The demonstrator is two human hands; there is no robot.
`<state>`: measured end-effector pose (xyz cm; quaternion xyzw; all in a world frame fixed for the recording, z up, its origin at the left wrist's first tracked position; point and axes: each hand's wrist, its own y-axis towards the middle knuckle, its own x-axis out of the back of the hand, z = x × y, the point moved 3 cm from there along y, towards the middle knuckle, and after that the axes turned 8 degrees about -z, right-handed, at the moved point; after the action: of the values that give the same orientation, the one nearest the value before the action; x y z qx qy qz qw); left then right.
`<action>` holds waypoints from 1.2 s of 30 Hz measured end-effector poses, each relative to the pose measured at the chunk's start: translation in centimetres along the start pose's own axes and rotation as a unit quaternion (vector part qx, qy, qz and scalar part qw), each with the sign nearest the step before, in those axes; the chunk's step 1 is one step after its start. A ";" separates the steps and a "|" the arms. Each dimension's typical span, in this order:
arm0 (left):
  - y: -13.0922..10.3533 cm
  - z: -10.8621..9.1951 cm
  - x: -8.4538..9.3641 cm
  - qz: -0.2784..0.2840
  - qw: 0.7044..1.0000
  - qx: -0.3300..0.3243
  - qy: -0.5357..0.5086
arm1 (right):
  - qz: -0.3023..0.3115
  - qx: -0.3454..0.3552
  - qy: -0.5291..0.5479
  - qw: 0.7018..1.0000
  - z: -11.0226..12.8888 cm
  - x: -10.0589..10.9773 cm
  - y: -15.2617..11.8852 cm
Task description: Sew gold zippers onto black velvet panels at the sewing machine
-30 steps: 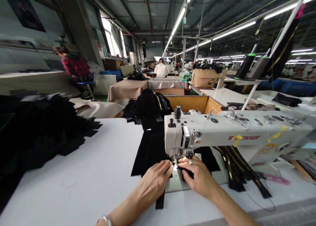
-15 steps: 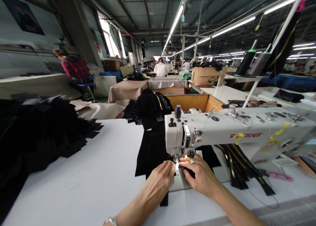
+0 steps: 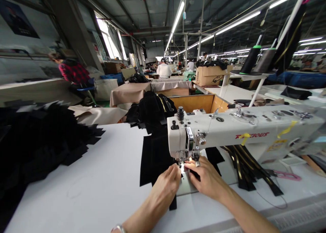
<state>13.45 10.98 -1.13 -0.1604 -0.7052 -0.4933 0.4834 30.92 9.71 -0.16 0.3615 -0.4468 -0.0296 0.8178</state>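
Note:
A white sewing machine (image 3: 219,127) stands on the table, with black fabric (image 3: 156,158) spread flat to the left of its head. Close to the needle, my left hand (image 3: 166,182) has its fingers pressed together on the edge of that fabric; the fingertips' grip is partly hidden. My right hand (image 3: 207,177) lies on the other side of the needle, index finger stretched toward the presser foot (image 3: 182,162) and thumb apart. Black cloth shows under its palm. A narrow black strip (image 3: 173,202) hangs out below my left hand.
Black zipper strips (image 3: 241,168) with gold teeth lie under the machine arm, beside pink-handled scissors (image 3: 286,175). A large stack of black pieces (image 3: 46,134) covers the left side. More black pieces (image 3: 150,109) are heaped behind the machine. Thread cones (image 3: 251,59) stand at right.
The view has shifted slightly, so the machine sits a little further left and higher. Both hands stay by the needle. The narrow strip under my left hand has moved slightly right in view.

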 end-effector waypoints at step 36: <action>0.1 0.4 0.1 0.002 1.000 -0.013 -0.007 | -0.051 -0.046 -0.031 0.997 -0.6 0.6 0.1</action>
<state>13.28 11.36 -0.98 -0.1715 -0.7021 -0.5000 0.4772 31.72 9.93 0.15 0.3448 -0.4516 -0.1027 0.8165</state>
